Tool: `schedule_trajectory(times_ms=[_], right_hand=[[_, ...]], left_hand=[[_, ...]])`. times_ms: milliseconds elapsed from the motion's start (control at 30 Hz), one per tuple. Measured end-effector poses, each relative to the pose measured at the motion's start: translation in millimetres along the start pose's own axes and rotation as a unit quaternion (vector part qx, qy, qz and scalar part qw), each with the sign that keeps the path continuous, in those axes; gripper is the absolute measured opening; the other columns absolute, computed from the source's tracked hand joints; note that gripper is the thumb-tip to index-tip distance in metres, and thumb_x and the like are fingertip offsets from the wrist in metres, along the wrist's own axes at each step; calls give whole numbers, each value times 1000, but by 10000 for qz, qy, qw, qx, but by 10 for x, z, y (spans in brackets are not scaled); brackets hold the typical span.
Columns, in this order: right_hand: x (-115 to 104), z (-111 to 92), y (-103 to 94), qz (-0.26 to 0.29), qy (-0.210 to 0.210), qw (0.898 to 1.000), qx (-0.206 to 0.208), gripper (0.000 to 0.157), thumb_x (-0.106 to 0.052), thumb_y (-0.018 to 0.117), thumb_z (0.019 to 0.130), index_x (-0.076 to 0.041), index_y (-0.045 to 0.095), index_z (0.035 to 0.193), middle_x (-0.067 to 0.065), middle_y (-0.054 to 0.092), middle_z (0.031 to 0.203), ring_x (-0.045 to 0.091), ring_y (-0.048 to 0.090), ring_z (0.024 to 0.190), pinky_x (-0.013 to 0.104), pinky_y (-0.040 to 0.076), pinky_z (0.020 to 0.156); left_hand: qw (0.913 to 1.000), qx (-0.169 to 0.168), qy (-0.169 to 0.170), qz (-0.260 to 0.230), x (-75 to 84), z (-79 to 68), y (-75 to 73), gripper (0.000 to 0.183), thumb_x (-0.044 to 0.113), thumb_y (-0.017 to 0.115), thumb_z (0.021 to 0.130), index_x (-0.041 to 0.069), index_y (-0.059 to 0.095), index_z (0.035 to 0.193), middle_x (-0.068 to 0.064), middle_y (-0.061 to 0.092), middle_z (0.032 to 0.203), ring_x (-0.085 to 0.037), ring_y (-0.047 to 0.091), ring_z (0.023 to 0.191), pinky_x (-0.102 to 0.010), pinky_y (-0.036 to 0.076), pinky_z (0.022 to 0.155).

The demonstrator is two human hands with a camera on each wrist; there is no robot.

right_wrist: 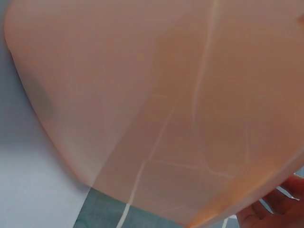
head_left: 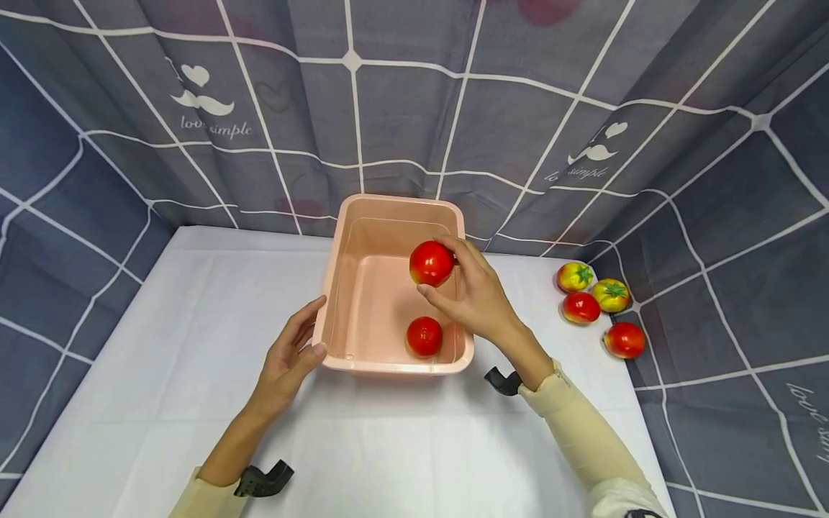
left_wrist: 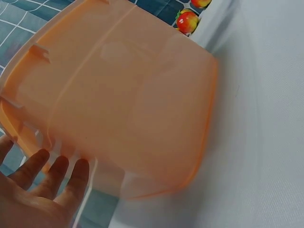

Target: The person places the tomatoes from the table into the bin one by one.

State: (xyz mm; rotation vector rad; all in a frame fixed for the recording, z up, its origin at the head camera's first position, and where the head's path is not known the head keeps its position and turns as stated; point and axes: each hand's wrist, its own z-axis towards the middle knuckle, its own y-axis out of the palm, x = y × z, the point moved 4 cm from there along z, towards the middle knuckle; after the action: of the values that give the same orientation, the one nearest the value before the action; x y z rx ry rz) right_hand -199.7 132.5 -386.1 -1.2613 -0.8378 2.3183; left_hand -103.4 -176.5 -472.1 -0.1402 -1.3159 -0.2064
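A peach-coloured plastic bin [head_left: 329, 288] stands on the white table. My right hand [head_left: 476, 295] is over the bin's right side and holds a shiny red tomato [head_left: 431, 263] between thumb and fingers, above the bin floor. Another red tomato [head_left: 424, 337] lies inside, in the near right corner. At the bin's left side, my left hand [head_left: 288, 356] touches the wall and rim with extended fingers. The left wrist view shows those fingers [left_wrist: 50, 178] beside the bin's outer wall. In the right wrist view, the bin wall hides the held tomato, and only part of the hand [right_wrist: 275, 206] shows.
On the table's right edge sit several more tomatoes: two yellow-red with green tops [head_left: 575, 276], a red tomato [head_left: 581, 308] in front of them, and another red tomato [head_left: 624, 340] nearer me. A grey checked curtain [head_left: 408, 115] borders the back and both sides.
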Motion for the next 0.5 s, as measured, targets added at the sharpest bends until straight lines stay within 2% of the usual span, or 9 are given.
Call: schedule_trajectory(times_ms=[267,500], right_hand=[[-20,43,67,-125,-63,9997,-213,78,-36,87,88,-23,51,156,2,63,144,19,61,126,47,58,104],[-12,50,74,-136,-135,9997,-154,81,-34,87,88,-21,49,157,4,61,148,21,62,128,45,58,106]], left_hand=[[10000,-45,52,-33,14,7,11,73,-8,53,103,14,32,170,-17,40,164,-26,49,147,-20,50,116],[10000,9,6,64,6,4,4,73,-7,53,103,15,33,169,-17,41,163,-20,50,146,-19,49,116]])
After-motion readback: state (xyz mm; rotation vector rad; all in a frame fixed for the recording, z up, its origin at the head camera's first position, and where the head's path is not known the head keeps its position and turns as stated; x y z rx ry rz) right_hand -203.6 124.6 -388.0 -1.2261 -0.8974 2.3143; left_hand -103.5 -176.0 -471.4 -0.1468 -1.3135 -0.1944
